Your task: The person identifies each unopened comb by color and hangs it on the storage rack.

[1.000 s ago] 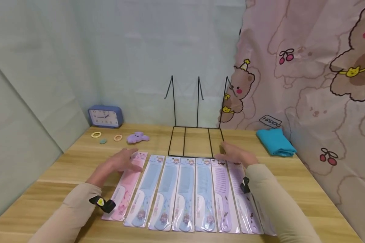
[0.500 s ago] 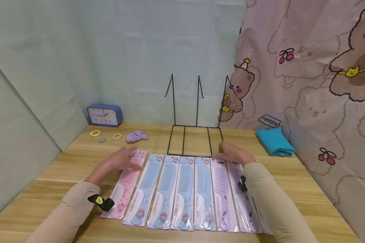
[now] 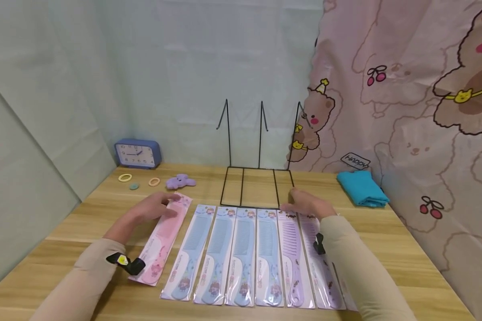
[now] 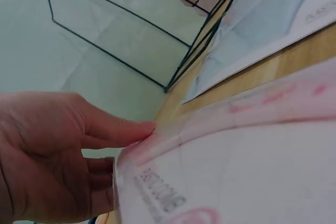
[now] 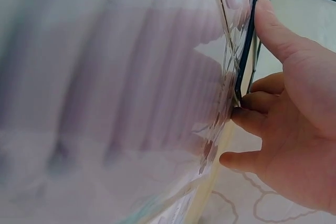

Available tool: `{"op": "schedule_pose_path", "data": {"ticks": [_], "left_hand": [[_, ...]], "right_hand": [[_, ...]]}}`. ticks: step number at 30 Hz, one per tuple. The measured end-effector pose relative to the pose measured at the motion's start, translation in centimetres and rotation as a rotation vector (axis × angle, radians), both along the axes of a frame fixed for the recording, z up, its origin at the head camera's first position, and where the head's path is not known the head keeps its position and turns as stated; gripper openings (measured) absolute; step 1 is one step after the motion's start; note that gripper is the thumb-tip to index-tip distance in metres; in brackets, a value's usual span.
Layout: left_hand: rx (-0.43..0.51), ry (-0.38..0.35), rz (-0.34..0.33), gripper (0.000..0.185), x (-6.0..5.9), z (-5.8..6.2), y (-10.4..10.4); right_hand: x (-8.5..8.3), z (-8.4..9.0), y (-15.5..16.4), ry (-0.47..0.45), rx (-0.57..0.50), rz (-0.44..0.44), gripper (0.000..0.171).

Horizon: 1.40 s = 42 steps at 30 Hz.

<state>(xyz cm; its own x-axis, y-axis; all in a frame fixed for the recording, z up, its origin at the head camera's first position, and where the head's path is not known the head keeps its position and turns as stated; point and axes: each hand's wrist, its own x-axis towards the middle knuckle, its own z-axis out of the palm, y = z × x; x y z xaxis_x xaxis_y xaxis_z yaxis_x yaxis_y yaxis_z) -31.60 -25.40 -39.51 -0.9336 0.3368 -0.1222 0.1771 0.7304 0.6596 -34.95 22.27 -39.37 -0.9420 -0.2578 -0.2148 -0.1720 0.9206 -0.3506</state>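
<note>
On the left, my left hand (image 3: 152, 207) grips the upper part of a pink comb in a clear packet (image 3: 163, 238); in the left wrist view the thumb lies over the packet's edge and the other fingers are on its far side. Several packaged blue combs (image 3: 219, 249) lie in a row to the right of it. Beside them are packaged purple combs (image 3: 294, 263), the rightmost partly hidden by my right forearm. My right hand (image 3: 307, 203) rests with loosely bent fingers at their top ends, beside the front corner of the black wire rack (image 3: 242, 187).
The rack's upright hooks stand at the back of the wooden table (image 3: 100, 223). A blue clock (image 3: 138, 154), small rings (image 3: 125, 178) and a purple plush toy (image 3: 180, 181) are at the back left. Folded turquoise cloth (image 3: 363, 188) lies at the back right.
My left hand has shifted slightly left and away with the pink comb packet, widening the gap to the first blue comb. The right hand stays in place.
</note>
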Motion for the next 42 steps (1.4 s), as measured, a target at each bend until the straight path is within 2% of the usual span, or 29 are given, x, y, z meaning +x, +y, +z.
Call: {"op": "schedule_pose_path", "data": {"ticks": [5, 10, 13, 17, 22, 27, 31, 35, 39, 42], "left_hand": [[0.121, -0.093, -0.032, 0.089, 0.0, 0.7, -0.8], [0.149, -0.124, -0.06, 0.097, 0.4, 1.5, -1.6], [0.186, -0.095, -0.073, 0.094, 1.0, 2.8, -1.8], [0.325, -0.02, -0.083, 0.089, 2.0, 5.8, -1.0], [0.53, 0.091, -0.098, 0.083, 3.2, 9.1, 1.9], [0.696, 0.138, -0.173, 0.082, 4.4, 11.0, 4.8], [0.789, 0.146, -0.233, 0.082, 4.5, 11.6, 6.6], [0.826, 0.139, -0.257, 0.082, 4.1, 11.5, 7.8], [0.814, 0.103, -0.238, 0.084, 3.7, 11.2, 8.1], [0.787, 0.105, -0.213, 0.084, 3.4, 11.0, 8.4]], "right_hand": [[0.0, 0.1, 0.0, 0.0, -0.003, 0.002, 0.047], [0.1, 0.1, 0.1, -0.002, -0.002, 0.007, 0.047], [0.1, 0.0, 0.0, -0.003, 0.003, 0.008, 0.047], [0.1, 0.1, -0.1, 0.001, -0.001, 0.01, 0.047], [0.0, 0.3, -0.2, 0.0, 0.002, 0.002, 0.046], [-0.2, 0.1, -0.1, -0.006, -0.003, 0.008, 0.047], [0.0, 0.3, 0.0, -0.005, -0.004, 0.006, 0.048], [0.1, 0.3, 0.0, -0.005, -0.007, -0.002, 0.046], [0.0, 0.2, 0.0, -0.014, -0.015, -0.014, 0.049], [-0.1, 0.2, 0.2, -0.01, -0.017, -0.009, 0.05]]}}
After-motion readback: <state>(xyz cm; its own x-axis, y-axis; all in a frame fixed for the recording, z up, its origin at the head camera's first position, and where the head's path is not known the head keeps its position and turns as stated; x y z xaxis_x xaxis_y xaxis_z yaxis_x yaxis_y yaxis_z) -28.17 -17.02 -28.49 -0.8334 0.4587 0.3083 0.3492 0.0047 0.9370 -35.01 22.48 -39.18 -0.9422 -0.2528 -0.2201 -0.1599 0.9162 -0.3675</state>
